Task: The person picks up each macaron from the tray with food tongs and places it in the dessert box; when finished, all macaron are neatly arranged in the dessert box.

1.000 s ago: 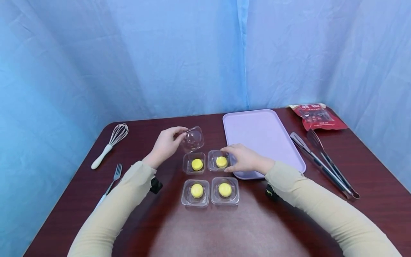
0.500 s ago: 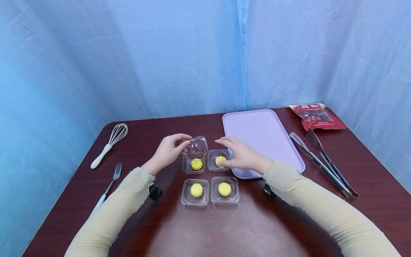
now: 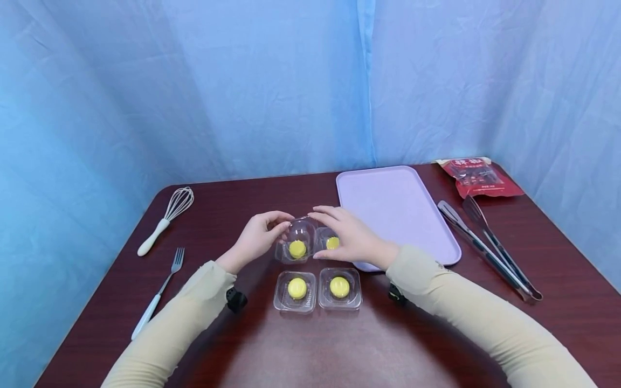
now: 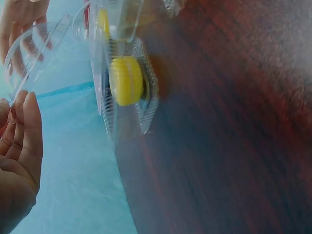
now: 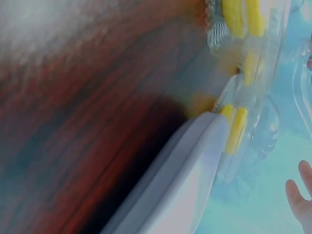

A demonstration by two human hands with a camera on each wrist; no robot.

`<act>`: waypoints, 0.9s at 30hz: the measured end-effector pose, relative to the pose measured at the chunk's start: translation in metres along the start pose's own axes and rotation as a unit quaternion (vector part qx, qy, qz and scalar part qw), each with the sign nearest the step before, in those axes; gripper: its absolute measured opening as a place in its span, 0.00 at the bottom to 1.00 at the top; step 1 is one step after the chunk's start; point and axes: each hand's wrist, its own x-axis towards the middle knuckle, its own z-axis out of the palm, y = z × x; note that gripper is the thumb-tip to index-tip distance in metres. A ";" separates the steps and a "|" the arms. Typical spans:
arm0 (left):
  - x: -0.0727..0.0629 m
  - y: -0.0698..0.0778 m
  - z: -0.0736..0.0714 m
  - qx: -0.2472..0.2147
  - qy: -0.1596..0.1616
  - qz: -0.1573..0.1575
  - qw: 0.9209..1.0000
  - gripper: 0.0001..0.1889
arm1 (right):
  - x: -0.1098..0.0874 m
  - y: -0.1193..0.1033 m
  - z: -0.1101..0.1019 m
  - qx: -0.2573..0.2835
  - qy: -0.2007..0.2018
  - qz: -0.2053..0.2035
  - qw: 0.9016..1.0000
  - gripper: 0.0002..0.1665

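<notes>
My left hand (image 3: 256,238) pinches the edge of a clear domed plastic lid (image 3: 302,229), which is tilted above the far-left clear container (image 3: 283,257). That container holds a yellow macaron (image 3: 297,249). In the left wrist view, the lid (image 4: 30,63) is apart from the container below. My right hand (image 3: 353,238), fingers extended and parted, hovers over the far-right container, partly hiding it and its yellow macaron (image 3: 332,243). In the right wrist view, the right fingers (image 5: 295,197) hold nothing. Two nearer clear containers, left (image 3: 280,303) and right (image 3: 356,302), each bear a yellow macaron.
A lilac tray (image 3: 393,199) lies beyond and right of the containers. Farther right are metal tongs (image 3: 490,248) and a red snack bag (image 3: 477,177). A whisk (image 3: 167,218) and a fork (image 3: 157,293) lie on the left. A blue curtain (image 3: 271,91) hangs behind the table.
My left hand has brought the lid down and toward the right, over the far-left container. My right hand has moved left from beside the far-right container toward the lid.
</notes>
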 end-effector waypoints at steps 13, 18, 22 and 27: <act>-0.002 0.000 0.007 0.003 -0.008 0.003 1.000 0.11 | 0.002 -0.007 0.011 -0.027 -0.008 -0.045 0.999 0.47; -0.002 -0.001 0.007 0.004 -0.014 0.008 1.000 0.10 | 0.003 -0.007 0.016 -0.034 -0.008 -0.049 0.998 0.43; -0.002 -0.001 0.007 0.003 -0.015 0.009 1.000 0.10 | 0.003 -0.007 0.018 -0.038 -0.003 -0.048 0.998 0.42; 0.001 -0.003 0.006 0.004 -0.016 0.006 1.000 0.10 | 0.003 -0.006 0.018 -0.051 0.000 -0.047 0.998 0.45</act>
